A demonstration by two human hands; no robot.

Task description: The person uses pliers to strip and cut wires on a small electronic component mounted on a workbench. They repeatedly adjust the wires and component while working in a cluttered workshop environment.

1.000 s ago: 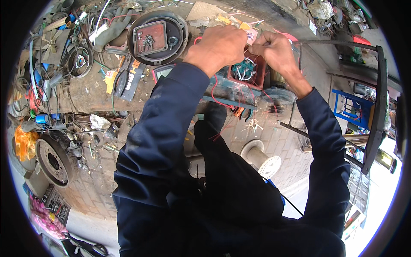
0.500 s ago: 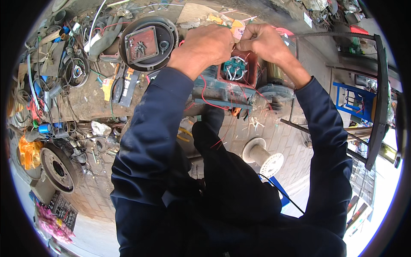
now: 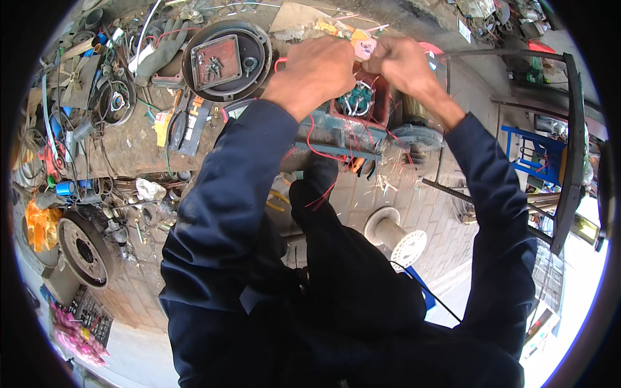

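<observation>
**Both hands curled above the open terminal box; grip contents concealed**

The left hand is curled, knuckles up; its fingertips are hidden, so whether it grips anything cannot be told. The right hand is likewise bent inward, near the left; what may be pinched there is too small to tell.

The open, square, reddish-brown metal terminal box lies just below and between the hands in the view, its upper part partly covered by them. Inside sits a green terminal block with pale looped leads. Thin red wires trail over the dull green metal housing beside the box and hang past its lower edge.

To the right of the box, below the right hand, is a grey round metal flange.

Left of the left hand, a dark round metal cover rests on the dirty brown bench. It holds a square, reddish lid with a grey rim, on which small metal bolts are heaped. Dark-handled pliers lie nearby.

Farther out, a white flanged spool lies on the paved floor.
</observation>
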